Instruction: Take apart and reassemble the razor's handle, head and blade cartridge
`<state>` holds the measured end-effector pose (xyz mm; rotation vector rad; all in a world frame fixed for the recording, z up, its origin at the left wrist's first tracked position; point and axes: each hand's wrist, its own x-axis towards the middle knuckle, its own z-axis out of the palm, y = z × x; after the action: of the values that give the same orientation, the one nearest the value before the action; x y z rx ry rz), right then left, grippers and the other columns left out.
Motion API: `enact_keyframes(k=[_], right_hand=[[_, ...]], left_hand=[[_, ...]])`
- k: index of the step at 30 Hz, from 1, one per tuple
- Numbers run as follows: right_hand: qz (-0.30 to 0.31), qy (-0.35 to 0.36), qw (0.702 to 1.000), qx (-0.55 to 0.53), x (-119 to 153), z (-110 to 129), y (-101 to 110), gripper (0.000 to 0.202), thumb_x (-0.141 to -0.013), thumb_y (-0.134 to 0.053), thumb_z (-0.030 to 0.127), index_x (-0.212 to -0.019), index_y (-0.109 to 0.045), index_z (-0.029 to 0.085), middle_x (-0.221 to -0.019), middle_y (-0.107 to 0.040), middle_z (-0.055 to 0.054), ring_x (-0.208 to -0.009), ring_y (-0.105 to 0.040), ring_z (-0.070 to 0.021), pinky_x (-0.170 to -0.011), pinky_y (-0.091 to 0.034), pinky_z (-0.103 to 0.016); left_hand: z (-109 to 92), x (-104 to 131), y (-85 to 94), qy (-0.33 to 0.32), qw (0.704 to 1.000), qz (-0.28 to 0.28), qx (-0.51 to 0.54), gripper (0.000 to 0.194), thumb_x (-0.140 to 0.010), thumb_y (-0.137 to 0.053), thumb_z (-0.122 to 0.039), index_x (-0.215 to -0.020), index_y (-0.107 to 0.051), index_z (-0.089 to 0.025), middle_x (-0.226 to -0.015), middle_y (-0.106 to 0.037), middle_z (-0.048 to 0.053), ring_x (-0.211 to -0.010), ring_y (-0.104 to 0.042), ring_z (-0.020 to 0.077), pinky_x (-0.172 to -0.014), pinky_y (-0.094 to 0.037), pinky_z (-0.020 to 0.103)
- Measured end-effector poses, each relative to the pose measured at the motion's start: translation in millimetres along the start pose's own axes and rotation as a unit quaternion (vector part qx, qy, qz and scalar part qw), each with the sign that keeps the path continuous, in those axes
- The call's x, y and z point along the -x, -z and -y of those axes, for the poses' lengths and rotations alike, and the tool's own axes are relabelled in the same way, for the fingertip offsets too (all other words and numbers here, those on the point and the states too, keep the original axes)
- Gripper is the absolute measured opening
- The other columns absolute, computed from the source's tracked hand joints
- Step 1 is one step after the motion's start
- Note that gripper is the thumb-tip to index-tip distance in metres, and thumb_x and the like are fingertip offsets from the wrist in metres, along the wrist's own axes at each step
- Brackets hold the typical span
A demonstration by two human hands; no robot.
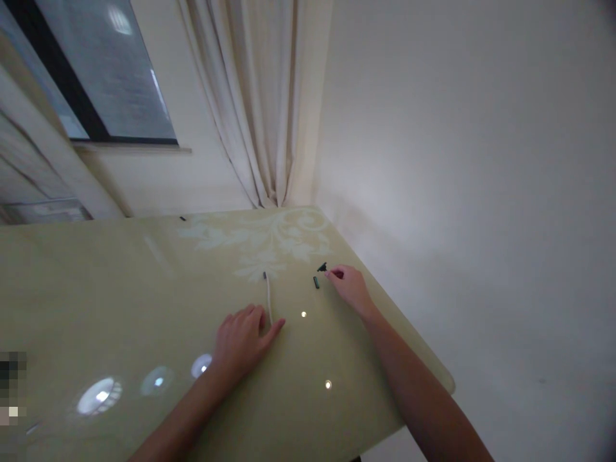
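Note:
My left hand rests on the glossy table, its thumb spread away from the bent fingers. Beside the thumb lies a thin white cable with a dark tip. The cable's near end meets the thumb; whether it is pressed down there I cannot tell. Farther right, my right hand is closed in a pinch at the edge of a small dark green, jagged piece, too small to name. Just below that piece lies a short dark bar, apart from the fingers.
The pale green tabletop carries a white floral pattern and lamp reflections. Another small dark piece lies near its far edge. A white wall runs along the right side. Behind the table hang a curtain and a window.

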<state>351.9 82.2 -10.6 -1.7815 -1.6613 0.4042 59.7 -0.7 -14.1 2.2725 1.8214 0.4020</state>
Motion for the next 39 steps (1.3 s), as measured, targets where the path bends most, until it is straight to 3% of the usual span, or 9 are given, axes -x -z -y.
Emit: enact_keyframes(k=[11, 18, 30, 35, 39], right_hand=[[-0.033, -0.040, 0.997, 0.065, 3.4, 0.8, -9.6, 0.014, -0.089, -0.072, 0.029, -0.082, -0.078, 0.018, -0.083, -0.078, -0.009, -0.078, -0.071, -0.0231, -0.068, -0.044, -0.031], [-0.039, -0.026, 0.995, 0.082, 1.3, -4.2, -13.5, 0.014, -0.089, -0.072, 0.029, -0.082, -0.076, 0.018, -0.081, -0.077, -0.008, -0.074, -0.069, -0.0216, -0.066, -0.043, -0.030], [-0.053, -0.018, 0.994, 0.099, -1.8, -0.5, -11.8, 0.023, -0.093, -0.069, 0.036, -0.085, -0.075, 0.016, -0.084, -0.075, -0.010, -0.078, -0.065, -0.0219, -0.069, -0.042, -0.030], [-0.101, 0.042, 0.994, -0.017, 0.4, 10.7, -1.7, 0.032, -0.098, -0.060, 0.041, -0.083, -0.074, 0.016, -0.077, -0.070, -0.006, -0.071, -0.060, -0.0185, -0.068, -0.040, -0.029], [-0.050, 0.109, 0.981, -0.152, 14.3, 30.6, -6.9, 0.053, -0.103, -0.048, 0.056, -0.078, -0.073, 0.017, -0.062, -0.058, -0.001, -0.061, -0.053, -0.0159, -0.062, -0.037, -0.028]], left_hand=[[0.9, 3.9, 0.1, -0.011, 1.000, -0.005, -0.021, 0.038, -0.102, -0.047, -0.045, -0.073, -0.055, -0.022, -0.079, -0.067, 0.006, -0.076, -0.064, 0.0246, -0.073, -0.035, 0.036], [1.5, 5.4, -1.7, 0.007, 0.999, -0.018, -0.034, 0.039, -0.101, -0.047, -0.042, -0.070, -0.057, -0.022, -0.075, -0.070, 0.006, -0.074, -0.065, 0.0237, -0.073, -0.038, 0.035], [-0.1, 2.1, 3.5, 0.042, 0.997, 0.012, -0.069, 0.042, -0.103, -0.042, -0.039, -0.072, -0.065, -0.021, -0.079, -0.075, 0.011, -0.074, -0.069, 0.0252, -0.070, -0.040, 0.033], [10.0, 0.3, 4.4, 0.062, 0.997, -0.025, -0.030, 0.041, -0.103, -0.041, -0.039, -0.074, -0.062, -0.021, -0.079, -0.074, 0.009, -0.069, -0.064, 0.0220, -0.063, -0.033, 0.031], [14.1, -5.6, 11.2, 0.031, 0.994, -0.097, 0.033, 0.041, -0.104, -0.039, -0.044, -0.072, -0.053, -0.023, -0.071, -0.065, 0.004, -0.063, -0.055, 0.0190, -0.061, -0.031, 0.030]])
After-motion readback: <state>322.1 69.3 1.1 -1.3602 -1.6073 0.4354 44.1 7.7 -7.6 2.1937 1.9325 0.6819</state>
